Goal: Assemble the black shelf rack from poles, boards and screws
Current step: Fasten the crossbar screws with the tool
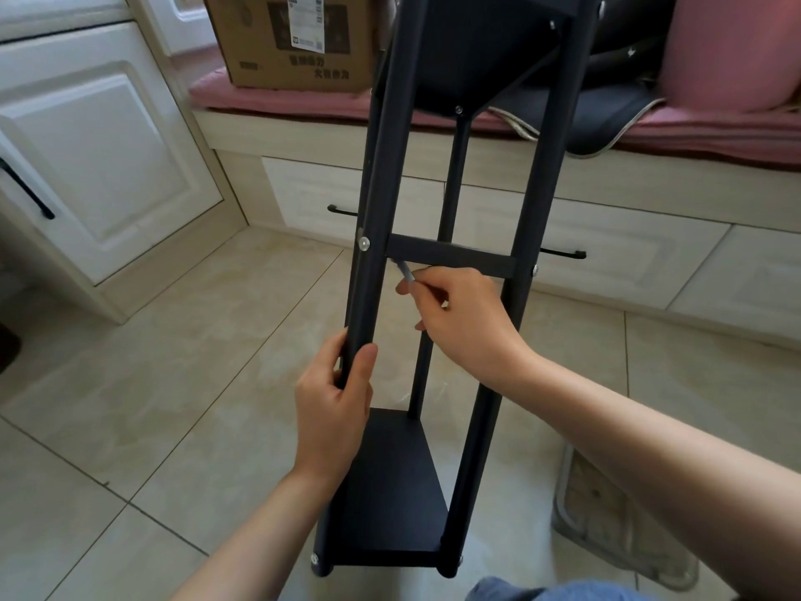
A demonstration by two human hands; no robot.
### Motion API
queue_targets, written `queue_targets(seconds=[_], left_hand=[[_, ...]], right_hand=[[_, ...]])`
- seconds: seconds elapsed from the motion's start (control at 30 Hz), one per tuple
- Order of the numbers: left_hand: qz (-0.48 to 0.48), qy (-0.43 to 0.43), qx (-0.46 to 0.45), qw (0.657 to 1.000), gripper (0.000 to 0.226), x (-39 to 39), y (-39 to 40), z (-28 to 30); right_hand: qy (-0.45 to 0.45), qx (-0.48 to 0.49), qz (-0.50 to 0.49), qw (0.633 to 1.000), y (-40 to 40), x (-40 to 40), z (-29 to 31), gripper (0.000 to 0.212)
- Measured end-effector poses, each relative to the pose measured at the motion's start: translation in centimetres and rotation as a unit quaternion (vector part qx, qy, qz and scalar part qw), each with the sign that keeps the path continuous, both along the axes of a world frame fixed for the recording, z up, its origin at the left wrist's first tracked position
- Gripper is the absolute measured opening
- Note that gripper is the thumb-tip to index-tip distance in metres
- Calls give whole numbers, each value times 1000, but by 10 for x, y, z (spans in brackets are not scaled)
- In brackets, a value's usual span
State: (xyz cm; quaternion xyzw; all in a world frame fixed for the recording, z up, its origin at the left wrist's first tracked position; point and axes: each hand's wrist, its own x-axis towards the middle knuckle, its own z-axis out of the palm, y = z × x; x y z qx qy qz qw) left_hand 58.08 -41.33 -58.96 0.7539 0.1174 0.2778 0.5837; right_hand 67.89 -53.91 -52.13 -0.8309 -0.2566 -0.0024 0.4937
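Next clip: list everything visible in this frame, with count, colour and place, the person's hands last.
shelf rack: 1, black, tilted, centre, over the floor
hex key: 1, silver, under the middle board's left end
cardboard box: 1, brown, on the bench cushion
bench cushion: 1, pink, top
pillow: 1, pink, top right
drawer handles: 2, black, bench front
cabinet door: 1, white, left
tiled floor: beige
left hand: grips the left pole
right hand: pinches the hex key

Matt black poles [381, 136], glossy floor tiles [173, 383], cardboard box [277, 41].
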Motion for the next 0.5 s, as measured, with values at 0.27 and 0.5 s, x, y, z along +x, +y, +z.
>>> queue_targets(seconds=[0.27,0.5], left_hand=[[1,-8,-8,1000,44,1,-1,-1],[1,-20,0,1000,33,1,4,0]], right_hand=[[-29,34,-24,999,10,-2,-14,20],[-64,113,-14,991,34,2,-34,19]])
